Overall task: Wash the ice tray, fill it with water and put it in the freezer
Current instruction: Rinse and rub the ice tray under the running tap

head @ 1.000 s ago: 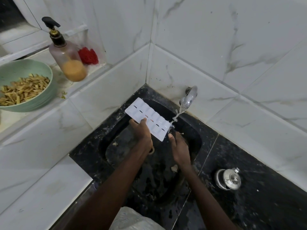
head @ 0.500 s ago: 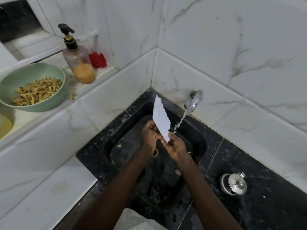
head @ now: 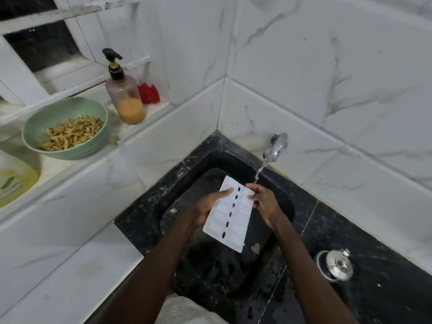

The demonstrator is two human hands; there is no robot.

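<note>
A white ice tray (head: 230,215) with a row of dark holes down its middle is held over the black sink (head: 284,208), tilted with its far end up. My left hand (head: 205,208) grips its left edge, thumb laid on the top face. My right hand (head: 263,202) pinches the far right corner. A thin stream of water runs from the chrome tap (head: 275,146) down to where my right hand holds the tray's far end.
On the white tiled ledge at left stand a green bowl (head: 64,127) of food scraps, a pump soap bottle (head: 124,94), a red scrubber (head: 148,93) and a yellow bottle (head: 12,180). A steel lidded pot (head: 335,265) sits on the black counter at right.
The tray stood on edge half a second ago; it has been turned so its face points up, lengthwise toward me. My right hand has moved up to the tray's far corner under the stream.
</note>
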